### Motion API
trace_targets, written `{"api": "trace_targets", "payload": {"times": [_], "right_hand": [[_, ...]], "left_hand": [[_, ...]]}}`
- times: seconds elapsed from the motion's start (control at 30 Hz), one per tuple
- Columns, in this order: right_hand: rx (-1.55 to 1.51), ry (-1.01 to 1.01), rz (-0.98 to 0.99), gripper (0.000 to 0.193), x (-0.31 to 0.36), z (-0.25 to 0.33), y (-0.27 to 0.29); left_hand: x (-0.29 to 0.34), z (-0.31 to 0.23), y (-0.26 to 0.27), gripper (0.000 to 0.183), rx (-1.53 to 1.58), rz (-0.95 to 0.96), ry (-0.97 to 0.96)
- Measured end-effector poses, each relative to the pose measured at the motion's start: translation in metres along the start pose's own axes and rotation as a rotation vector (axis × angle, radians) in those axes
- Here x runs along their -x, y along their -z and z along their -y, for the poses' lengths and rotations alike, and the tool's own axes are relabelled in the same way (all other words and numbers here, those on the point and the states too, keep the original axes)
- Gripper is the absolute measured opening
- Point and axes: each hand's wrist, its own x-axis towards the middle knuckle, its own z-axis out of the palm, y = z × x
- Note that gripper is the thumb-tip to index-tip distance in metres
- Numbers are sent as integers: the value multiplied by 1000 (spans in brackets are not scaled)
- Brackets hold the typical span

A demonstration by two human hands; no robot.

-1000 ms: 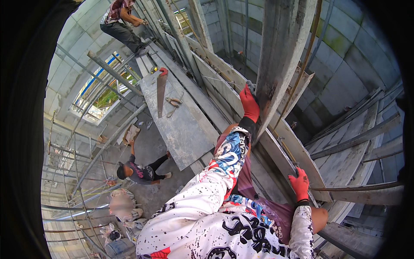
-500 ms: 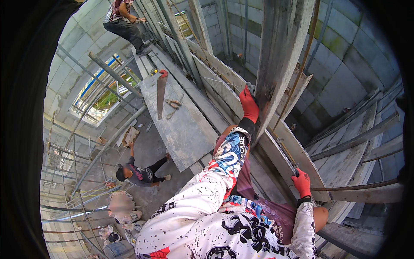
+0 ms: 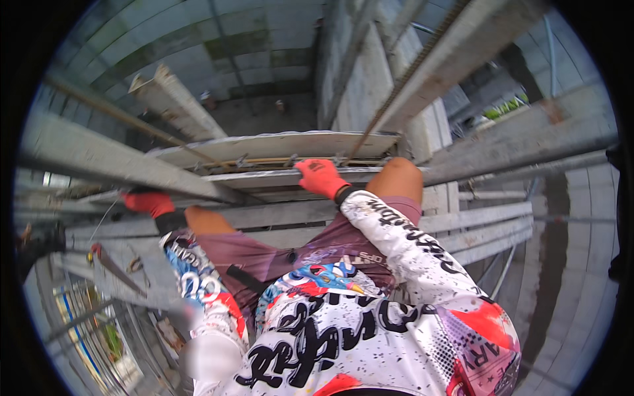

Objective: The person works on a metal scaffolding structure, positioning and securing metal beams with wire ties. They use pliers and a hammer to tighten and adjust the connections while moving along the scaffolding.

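My right hand [image 3: 320, 179], in a red glove, rests at the top edge of the near formwork board [image 3: 360, 173]. Its fingers are curled closed; whatever they hold is hidden beneath the glove. Small metal clamps and rods [image 3: 241, 161] run between this board and the far board [image 3: 284, 143]. My left hand [image 3: 149, 203], also red-gloved, reaches out left, beneath the slanting grey post [image 3: 125, 162]. Blur and shadow keep its fingers from showing clearly. A thin pale wire [image 3: 104, 218] hangs beside its fingertips.
A handsaw [image 3: 115, 269] and pliers [image 3: 135, 264] lie on planks at the lower left. A ribbed steel bar [image 3: 413, 79] slants down along a grey beam [image 3: 462, 63]. Beyond the boards is a deep drop to a floor by a block wall [image 3: 257, 66]. Planks [image 3: 482, 228] extend right.
My view has swung right and now faces the boards squarely. My left hand has moved off the post's edge to its side. My right hand stays at the board's top edge.
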Motion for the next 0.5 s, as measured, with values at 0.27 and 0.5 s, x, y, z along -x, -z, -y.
{"api": "trace_targets", "payload": {"times": [0.27, 0.5], "right_hand": [[40, -189, 167, 22, 6, 20, 11], [-1, -193, 233, 26, 9, 38, 18]], "left_hand": [[-1, -8, -6, 49, -228, 12, -234], [5, -22, -11, 52, -256, -11, -228]]}}
